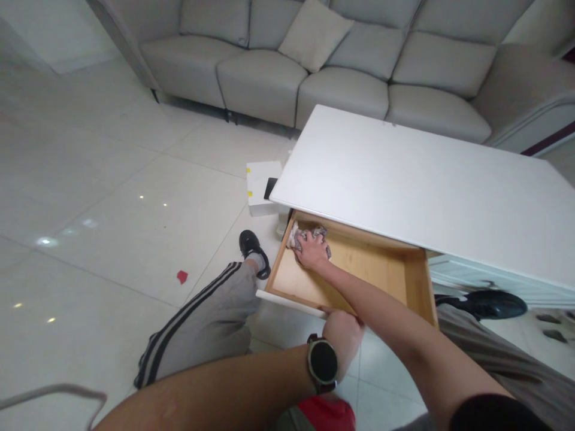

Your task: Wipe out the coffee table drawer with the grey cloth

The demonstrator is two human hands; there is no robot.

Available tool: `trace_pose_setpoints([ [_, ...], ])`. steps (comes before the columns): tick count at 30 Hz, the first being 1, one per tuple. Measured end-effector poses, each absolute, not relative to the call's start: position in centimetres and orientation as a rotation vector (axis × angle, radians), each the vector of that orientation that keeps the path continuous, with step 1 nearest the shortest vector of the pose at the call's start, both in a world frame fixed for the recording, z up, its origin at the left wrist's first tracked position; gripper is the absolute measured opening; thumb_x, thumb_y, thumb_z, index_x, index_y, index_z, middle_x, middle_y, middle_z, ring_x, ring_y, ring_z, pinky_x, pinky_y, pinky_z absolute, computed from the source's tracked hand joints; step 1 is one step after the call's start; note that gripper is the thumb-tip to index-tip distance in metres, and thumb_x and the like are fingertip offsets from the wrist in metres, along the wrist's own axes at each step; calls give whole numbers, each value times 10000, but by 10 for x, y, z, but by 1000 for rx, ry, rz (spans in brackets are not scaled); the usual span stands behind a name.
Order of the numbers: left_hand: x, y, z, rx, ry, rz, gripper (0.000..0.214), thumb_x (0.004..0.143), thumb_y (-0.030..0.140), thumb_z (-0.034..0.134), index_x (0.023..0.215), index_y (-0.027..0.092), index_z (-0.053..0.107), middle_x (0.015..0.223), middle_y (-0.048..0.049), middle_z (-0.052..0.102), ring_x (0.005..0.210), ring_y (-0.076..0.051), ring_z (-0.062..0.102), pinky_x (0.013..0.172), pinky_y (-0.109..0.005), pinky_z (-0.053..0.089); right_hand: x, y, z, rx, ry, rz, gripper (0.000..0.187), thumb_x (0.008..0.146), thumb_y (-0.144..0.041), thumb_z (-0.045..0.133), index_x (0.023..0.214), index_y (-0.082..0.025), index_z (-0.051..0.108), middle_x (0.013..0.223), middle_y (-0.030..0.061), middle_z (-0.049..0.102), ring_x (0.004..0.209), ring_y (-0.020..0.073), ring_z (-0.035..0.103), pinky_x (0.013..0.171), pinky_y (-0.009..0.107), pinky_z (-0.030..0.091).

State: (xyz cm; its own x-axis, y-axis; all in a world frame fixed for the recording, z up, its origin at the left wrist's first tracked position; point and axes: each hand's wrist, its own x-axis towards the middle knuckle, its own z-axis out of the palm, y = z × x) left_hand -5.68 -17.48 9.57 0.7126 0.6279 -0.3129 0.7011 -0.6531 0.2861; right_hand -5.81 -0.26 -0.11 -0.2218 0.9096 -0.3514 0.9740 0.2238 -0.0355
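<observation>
A wooden drawer (395, 272) stands pulled out from under a white table top (426, 179). My right hand (311, 249) reaches into the drawer's far left corner and presses a crumpled grey and white cloth (296, 233) against the bottom, fingers closed over it. My left hand (344, 332), with a black watch on the wrist, grips the white front edge of the drawer (287, 301).
A grey sofa (314, 66) with a beige cushion (313, 33) runs along the back. A white box (260, 185) lies on the tiled floor by the table's left end. A small red scrap (182, 276) lies on the floor. My legs in grey trousers flank the drawer.
</observation>
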Motion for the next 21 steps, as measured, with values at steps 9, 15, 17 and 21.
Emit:
trace_pose_setpoints([
  [9,-60,-171,101,2396,1053,-321,332,969,74,423,1232,93,624,967,-145,755,912,-274,739,694,-364,539,-5,-38,4,1400,2393,-460,693,965,-615,401,1607,-464,186,1571,98,311,1345,449,272,1016,624,333],
  [15,-59,-169,102,2438,1084,-410,356,962,52,419,1253,133,606,1000,-138,753,881,-264,722,700,-357,501,104,-28,-3,1783,2179,-372,678,978,-616,377,1610,-423,225,1568,119,334,1301,453,365,1008,617,367],
  [17,-59,-168,104,2468,1057,-431,369,945,42,430,1269,113,591,995,-153,745,874,-272,722,683,-363,512,156,-33,-2,1906,2047,-319,678,981,-618,377,1604,-366,283,1568,147,343,1289,467,387,992,619,388],
  [21,-61,-167,108,2491,1042,-447,366,930,49,452,1269,90,584,941,-163,733,865,-291,731,656,-372,537,226,-52,-1,1975,1912,-220,725,986,-598,385,1592,-204,331,1561,216,351,1257,458,444,1025,601,375],
])
